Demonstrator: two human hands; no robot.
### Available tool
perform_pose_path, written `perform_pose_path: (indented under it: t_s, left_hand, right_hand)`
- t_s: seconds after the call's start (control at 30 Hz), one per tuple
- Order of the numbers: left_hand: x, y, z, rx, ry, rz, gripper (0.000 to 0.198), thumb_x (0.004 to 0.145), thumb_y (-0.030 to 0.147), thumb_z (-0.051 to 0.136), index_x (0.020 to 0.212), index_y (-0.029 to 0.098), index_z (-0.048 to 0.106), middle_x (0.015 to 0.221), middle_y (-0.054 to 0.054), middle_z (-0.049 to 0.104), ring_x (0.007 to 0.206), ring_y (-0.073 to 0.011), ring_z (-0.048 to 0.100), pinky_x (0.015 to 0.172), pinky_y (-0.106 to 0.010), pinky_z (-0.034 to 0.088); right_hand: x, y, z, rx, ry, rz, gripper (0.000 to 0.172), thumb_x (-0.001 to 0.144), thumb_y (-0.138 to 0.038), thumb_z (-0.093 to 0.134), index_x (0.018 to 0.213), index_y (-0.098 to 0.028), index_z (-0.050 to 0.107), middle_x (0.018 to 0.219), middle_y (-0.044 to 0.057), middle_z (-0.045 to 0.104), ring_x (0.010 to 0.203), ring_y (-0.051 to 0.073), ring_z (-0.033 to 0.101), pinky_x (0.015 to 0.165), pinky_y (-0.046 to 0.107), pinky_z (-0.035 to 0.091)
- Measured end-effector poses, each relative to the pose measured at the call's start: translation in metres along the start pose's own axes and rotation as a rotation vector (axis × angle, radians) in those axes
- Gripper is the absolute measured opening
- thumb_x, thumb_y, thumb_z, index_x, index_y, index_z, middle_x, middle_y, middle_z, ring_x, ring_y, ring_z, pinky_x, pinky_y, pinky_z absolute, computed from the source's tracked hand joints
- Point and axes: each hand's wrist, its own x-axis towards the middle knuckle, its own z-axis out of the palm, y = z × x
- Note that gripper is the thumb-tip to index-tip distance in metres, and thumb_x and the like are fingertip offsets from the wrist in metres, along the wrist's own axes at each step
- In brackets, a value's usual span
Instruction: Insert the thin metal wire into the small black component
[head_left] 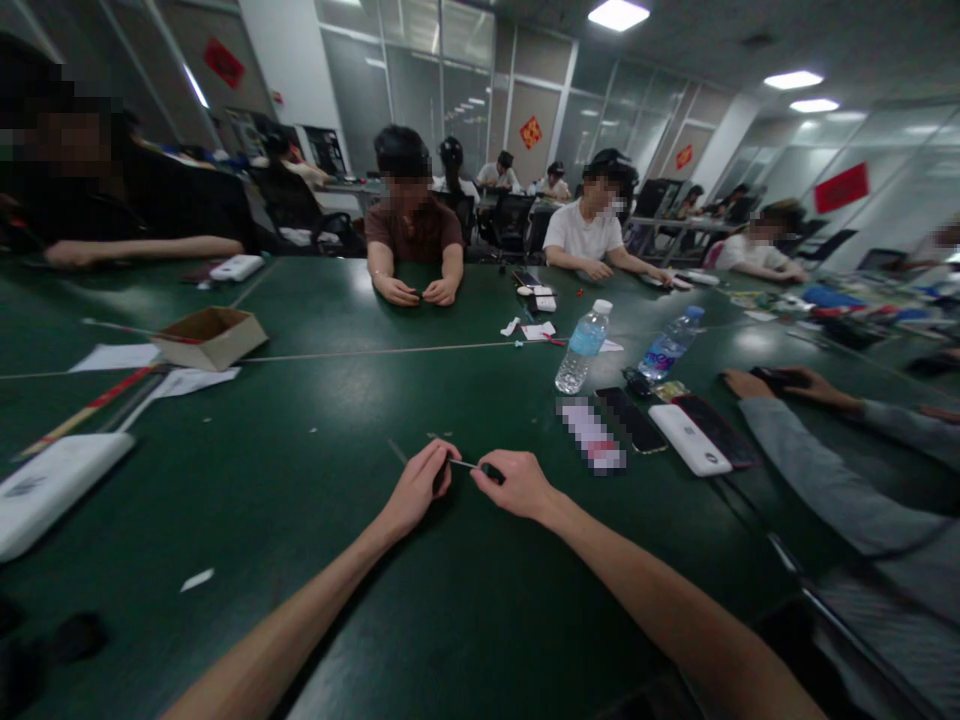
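Note:
Near the middle of the green table [390,610], my right hand [519,482] is closed around the dark handle of a screwdriver [491,473]. The thin metal shaft points left, and its tip meets a small dark object [440,474]. My left hand [424,483] is wrapped round that object, and the fingers hide most of it, so I cannot make out what it is. Both hands are close together just above the table, with a short gap between them.
Right of my hands lie phones [631,420], a white power bank [690,440] and two bottles [583,348]. On the left are an open cardboard box [210,338], papers and a white device [56,490]. A person's grey sleeve [825,470] reaches in from the right.

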Motion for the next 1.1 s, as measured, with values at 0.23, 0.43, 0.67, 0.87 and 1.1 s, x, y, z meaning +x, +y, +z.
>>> perform_pose_path:
  t_s: [0.23, 0.43, 0.67, 0.87, 1.1]
  left_hand:
    - [0.000, 0.002, 0.000, -0.001, -0.008, 0.007, 0.034, 0.096, 0.045, 0.039, 0.093, 0.017, 0.057, 0.051, 0.006, 0.044, 0.046, -0.0100, 0.036, 0.047, -0.021, 0.028]
    - [0.000, -0.001, -0.001, -0.019, -0.019, -0.003, 0.034, 0.096, 0.045, 0.039, 0.094, 0.017, 0.057, 0.051, 0.005, 0.043, 0.046, -0.0099, 0.036, 0.046, -0.021, 0.025]
    - [0.002, -0.004, -0.002, -0.119, 0.008, -0.060, 0.036, 0.093, 0.050, 0.043, 0.094, 0.017, 0.058, 0.053, 0.005, 0.043, 0.046, -0.0095, 0.036, 0.045, -0.020, 0.025]
    - [0.003, -0.008, -0.003, -0.152, 0.024, -0.060, 0.037, 0.094, 0.050, 0.042, 0.094, 0.017, 0.058, 0.051, 0.005, 0.042, 0.045, -0.0085, 0.034, 0.044, -0.019, 0.025]
    - [0.005, -0.013, -0.003, -0.239, 0.030, -0.037, 0.036, 0.095, 0.048, 0.042, 0.094, 0.016, 0.057, 0.049, 0.007, 0.039, 0.043, -0.0075, 0.030, 0.043, -0.019, 0.022]
  right_hand:
    - [0.000, 0.002, 0.002, 0.000, 0.006, 0.000, 0.025, 0.094, -0.037, 0.051, 0.092, -0.019, 0.068, 0.084, 0.004, 0.068, 0.072, 0.014, 0.060, 0.070, 0.025, 0.043]
    - [0.000, 0.000, -0.001, 0.017, 0.003, -0.014, 0.026, 0.095, -0.037, 0.050, 0.091, -0.018, 0.068, 0.082, 0.004, 0.067, 0.070, 0.014, 0.060, 0.068, 0.025, 0.043]
    - [-0.001, -0.001, -0.003, 0.036, 0.005, -0.043, 0.027, 0.094, -0.037, 0.049, 0.092, -0.018, 0.068, 0.084, 0.004, 0.068, 0.071, 0.014, 0.060, 0.068, 0.025, 0.044]
    - [-0.002, -0.001, 0.000, 0.030, 0.031, -0.029, 0.027, 0.094, -0.037, 0.049, 0.090, -0.018, 0.068, 0.082, 0.004, 0.067, 0.069, 0.014, 0.059, 0.068, 0.024, 0.043]
    - [0.000, 0.002, 0.003, -0.007, 0.113, 0.066, 0.028, 0.094, -0.037, 0.049, 0.083, -0.018, 0.066, 0.074, 0.003, 0.064, 0.066, 0.013, 0.057, 0.067, 0.024, 0.041]
